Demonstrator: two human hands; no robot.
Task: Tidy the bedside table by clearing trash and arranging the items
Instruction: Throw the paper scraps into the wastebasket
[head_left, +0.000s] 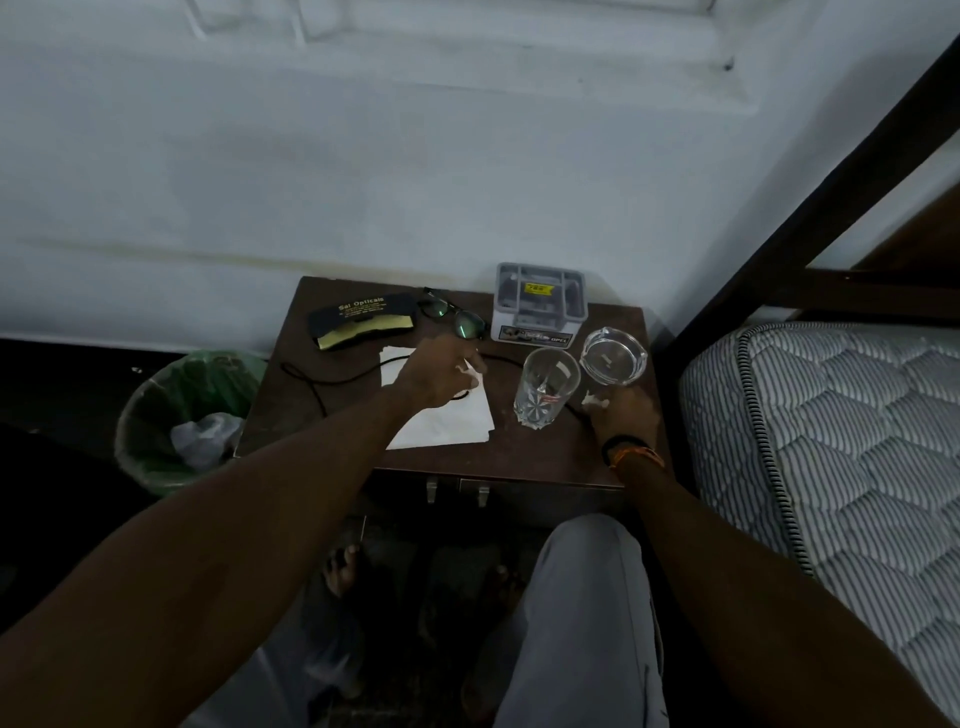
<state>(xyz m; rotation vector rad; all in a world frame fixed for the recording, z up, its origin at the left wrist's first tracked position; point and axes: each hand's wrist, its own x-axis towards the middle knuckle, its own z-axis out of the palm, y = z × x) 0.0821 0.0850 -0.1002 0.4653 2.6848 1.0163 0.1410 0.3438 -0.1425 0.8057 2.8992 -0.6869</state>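
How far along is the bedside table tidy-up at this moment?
Early. Done: crumpled trash already sits in the green-lined bin. In hand: left hand pinches something white over the tissue; right hand holds the ashtray. Left: tissue, cable, glasses, case, tumbler.

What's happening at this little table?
A person is tidying a bedside table. The left hand reaches over a white tissue, seemingly pinching something small and white. The right hand grips a glass ashtray beside a drinking glass. Spectacles, their case and a box sit behind; a bin stands alongside.
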